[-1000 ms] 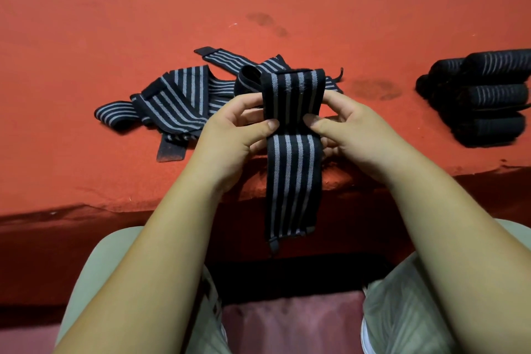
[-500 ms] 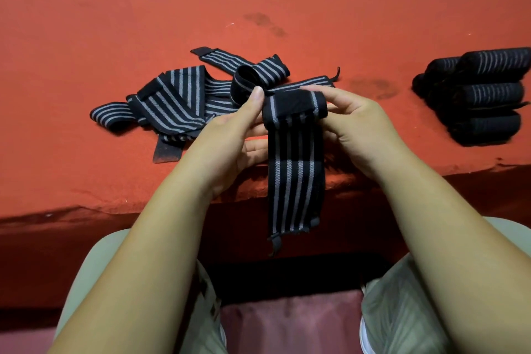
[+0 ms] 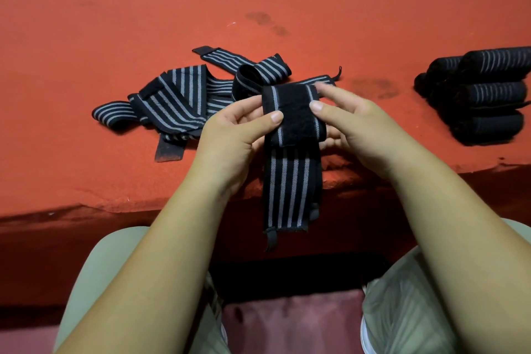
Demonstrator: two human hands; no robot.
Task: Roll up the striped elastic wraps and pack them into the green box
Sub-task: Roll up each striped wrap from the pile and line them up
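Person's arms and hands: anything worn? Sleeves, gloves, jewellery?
Left hand and right hand: no gloves, no rings. Left forearm and right forearm: no sleeves, watch or bands in view. Nails short, unpainted.

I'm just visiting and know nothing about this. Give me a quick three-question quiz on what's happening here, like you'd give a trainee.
1. True or false: the left hand and right hand both pinch the striped wrap.
2. The finished rolls lie to the person's: A) left, B) right, C) lap.
3. Fill in: the wrap's tail hangs past the table's front ____.
Key: 1 true; 2 B; 3 edge.
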